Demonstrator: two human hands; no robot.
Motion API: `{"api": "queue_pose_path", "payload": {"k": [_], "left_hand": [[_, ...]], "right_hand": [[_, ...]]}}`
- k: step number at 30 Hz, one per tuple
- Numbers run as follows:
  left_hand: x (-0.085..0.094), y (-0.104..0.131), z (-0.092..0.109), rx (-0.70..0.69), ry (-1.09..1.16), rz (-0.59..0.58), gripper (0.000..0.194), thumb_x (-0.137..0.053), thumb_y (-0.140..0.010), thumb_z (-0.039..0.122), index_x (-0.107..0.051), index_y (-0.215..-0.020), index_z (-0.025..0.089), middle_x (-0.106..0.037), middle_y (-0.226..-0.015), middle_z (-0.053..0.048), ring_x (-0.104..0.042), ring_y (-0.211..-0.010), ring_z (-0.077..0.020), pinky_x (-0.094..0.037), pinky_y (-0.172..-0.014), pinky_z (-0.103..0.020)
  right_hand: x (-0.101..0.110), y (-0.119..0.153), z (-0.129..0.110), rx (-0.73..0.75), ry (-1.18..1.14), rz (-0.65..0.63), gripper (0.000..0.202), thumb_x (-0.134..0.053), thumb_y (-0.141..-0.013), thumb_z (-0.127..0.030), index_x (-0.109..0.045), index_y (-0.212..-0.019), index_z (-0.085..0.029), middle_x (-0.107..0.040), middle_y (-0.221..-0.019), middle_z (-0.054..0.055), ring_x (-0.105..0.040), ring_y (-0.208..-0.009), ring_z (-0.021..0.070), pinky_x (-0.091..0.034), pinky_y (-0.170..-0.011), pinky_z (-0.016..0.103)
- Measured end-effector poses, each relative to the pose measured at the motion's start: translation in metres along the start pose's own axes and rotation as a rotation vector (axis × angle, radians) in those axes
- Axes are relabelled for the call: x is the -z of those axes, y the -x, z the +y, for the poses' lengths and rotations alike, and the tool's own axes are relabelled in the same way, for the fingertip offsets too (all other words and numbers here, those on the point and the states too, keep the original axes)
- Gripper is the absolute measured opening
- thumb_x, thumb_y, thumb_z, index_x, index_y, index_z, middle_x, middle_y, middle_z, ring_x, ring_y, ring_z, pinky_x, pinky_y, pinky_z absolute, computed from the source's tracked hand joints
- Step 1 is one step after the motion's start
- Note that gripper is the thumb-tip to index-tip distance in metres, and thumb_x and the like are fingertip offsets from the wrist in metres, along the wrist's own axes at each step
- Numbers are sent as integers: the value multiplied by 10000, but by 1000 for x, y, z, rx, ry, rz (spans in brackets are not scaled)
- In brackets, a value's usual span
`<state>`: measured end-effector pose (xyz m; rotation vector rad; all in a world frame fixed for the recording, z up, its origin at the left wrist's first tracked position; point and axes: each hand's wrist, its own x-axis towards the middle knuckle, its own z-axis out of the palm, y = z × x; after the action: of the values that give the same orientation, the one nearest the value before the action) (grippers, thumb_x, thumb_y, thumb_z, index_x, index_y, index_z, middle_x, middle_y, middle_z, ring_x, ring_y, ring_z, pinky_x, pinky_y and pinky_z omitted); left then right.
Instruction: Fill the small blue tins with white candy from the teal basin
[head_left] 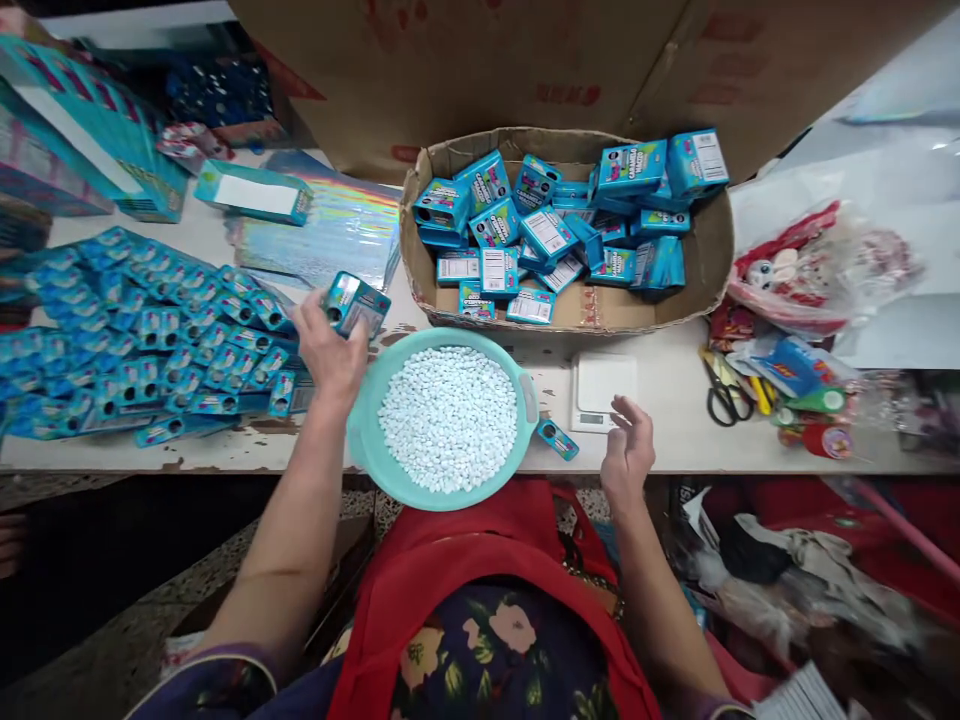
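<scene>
My left hand (330,350) grips a small blue candy box (358,302) at the upper left of a round turquoise bowl. White candy pieces (450,418) fill most of the turquoise bowl (363,440). Just in front of the white digital scale (604,385) is my right hand (630,450), its fingers apart and nothing visible in them. Between the bowl and that hand, one blue box (557,438) lies on the table near its front edge. More blue boxes (551,232) lie heaped in a cardboard tray (417,255) behind the bowl.
At left, many blue boxes with round holes (161,330) stand packed together. A display carton (253,192) and shiny film (322,245) lie behind them. Black-handled scissors (727,400) and bags of sweets (795,265) are on the right. A tall cardboard sheet (480,80) stands behind.
</scene>
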<state>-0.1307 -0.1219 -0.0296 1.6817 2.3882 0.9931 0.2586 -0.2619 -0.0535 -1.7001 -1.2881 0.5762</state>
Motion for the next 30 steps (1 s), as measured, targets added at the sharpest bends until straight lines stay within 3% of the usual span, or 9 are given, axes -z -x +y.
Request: {"api": "queue_pose_path", "payload": {"k": [4,6,8,11,14,16,20,24,30], "left_hand": [[-58,-26,-30,47,-42,-222,447,-654,-721,204,-534,-1146,139,-556,-1183,-177,-540,-1127,-343,-434,-942,-467],[-73,-31,-36,61,-55,-271,411,-665,-734,226,-546,-1117,132,-579,-1131,-156,-559,-1096,-328,-430,-936,-468],[-74,-31,-38,59,-55,-270,360,-655,-784,289,-554,-1089,126,-597,-1076,-117,-548,-1119,-303,-410,-966,-465],[-52,-15,-31,-59,-45,-229,338,-587,-862,346,-572,-1119,126,-586,-1153,-106,-471,-1229,-288,-348,-1047,-457],[-32,25,-19,-189,25,-221,291,-504,-912,327,-607,-1124,156,-591,-1209,-129,-480,-1223,-270,-327,-1080,-431],[-33,57,-12,-207,106,-332,294,-467,-925,355,-625,-1095,172,-635,-1126,-129,-539,-1143,-264,-369,-1049,-421],[-64,100,6,-185,-21,-607,449,-483,-910,435,-558,-1266,173,-518,-1353,-152,-432,-1274,-318,-314,-1089,-467],[-89,108,31,-146,-134,-748,533,-424,-916,528,-538,-1308,186,-538,-1284,-156,-476,-1209,-323,-374,-1015,-446],[-74,126,35,-63,-4,-857,320,-572,-817,484,-672,-997,239,-645,-1020,-83,-609,-975,-283,-448,-850,-370]], "right_hand": [[1,33,35,0,166,-140,737,-750,-694,-472,-475,-1308,-169,-537,-1283,165,-509,-1208,303,-467,-974,522],[-13,45,46,-55,184,-193,715,-787,-653,-461,-520,-1244,-158,-574,-1232,158,-537,-1162,292,-467,-971,508],[-25,52,53,-170,138,-190,553,-748,-702,-463,-577,-1133,-162,-634,-1112,121,-594,-1049,257,-483,-944,480],[-31,51,53,-330,53,-66,461,-750,-691,-471,-609,-1008,-168,-661,-935,62,-626,-875,219,-510,-874,441],[-18,40,39,-362,-6,107,495,-795,-622,-454,-612,-981,-167,-651,-903,48,-624,-846,216,-515,-839,420],[-6,31,24,-360,-38,159,479,-789,-632,-427,-619,-1000,-173,-655,-940,53,-630,-871,219,-517,-831,408],[0,19,-14,-308,-132,65,432,-752,-674,-378,-635,-1045,-191,-664,-1002,50,-639,-890,212,-517,-822,379],[-26,22,-45,-283,-239,-84,397,-751,-674,-364,-633,-1017,-203,-661,-970,35,-633,-836,191,-526,-763,339],[-68,30,-62,-309,-319,-168,392,-755,-704,-393,-586,-1005,-207,-646,-966,27,-620,-829,169,-521,-773,321]]}}
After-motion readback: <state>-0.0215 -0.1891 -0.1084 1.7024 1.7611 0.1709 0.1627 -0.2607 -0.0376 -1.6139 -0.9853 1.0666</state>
